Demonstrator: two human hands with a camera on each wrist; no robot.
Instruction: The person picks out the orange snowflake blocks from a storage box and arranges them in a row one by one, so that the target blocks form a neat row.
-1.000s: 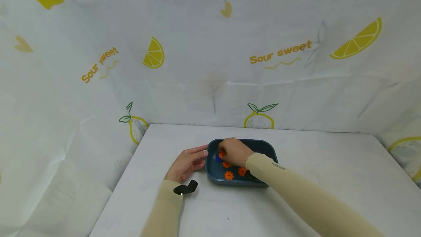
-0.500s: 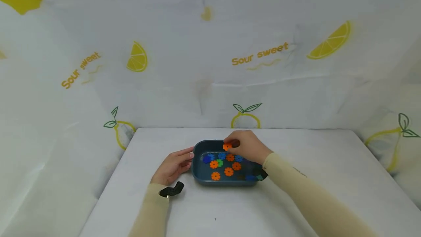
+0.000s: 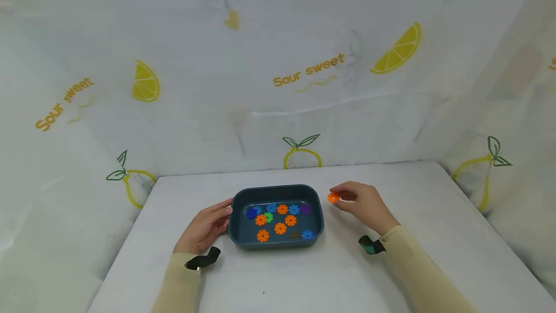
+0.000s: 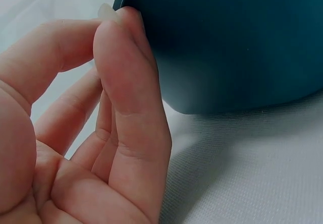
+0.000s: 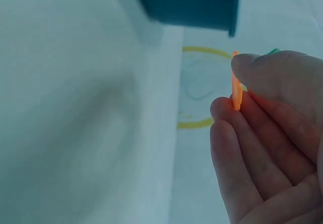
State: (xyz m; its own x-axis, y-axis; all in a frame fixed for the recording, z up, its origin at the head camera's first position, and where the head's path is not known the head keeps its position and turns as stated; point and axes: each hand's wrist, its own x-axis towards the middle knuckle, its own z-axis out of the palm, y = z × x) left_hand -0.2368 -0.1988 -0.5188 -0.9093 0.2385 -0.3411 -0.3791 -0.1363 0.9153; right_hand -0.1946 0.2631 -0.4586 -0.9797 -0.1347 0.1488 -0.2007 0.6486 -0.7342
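A dark blue-green tray (image 3: 278,244) stands on the table with flower-shaped plastic building discs in orange, blue, green and purple lying flat inside. At its left end my left hand (image 3: 204,228) holds the rim, thumb and fingertips meeting at the wall (image 4: 227,47) in the left wrist view. To the right of the tray, my right hand (image 3: 358,204) pinches one orange building disc (image 3: 333,197) between thumb and fingers, above the table. Seen edge-on in the right wrist view, the orange disc (image 5: 236,82) is upright and apart from the tray.
A white table (image 3: 278,279) extends around the tray. Behind it hangs a white cloth (image 3: 208,129) printed with lemons and lettering. Black wrist straps show at the left cuff (image 3: 203,259) and right cuff (image 3: 372,245).
My right hand has lifted the orange disc out of the tray and carried it right, past the tray's edge. My left hand stays at the tray's left end. The head view has swung right.
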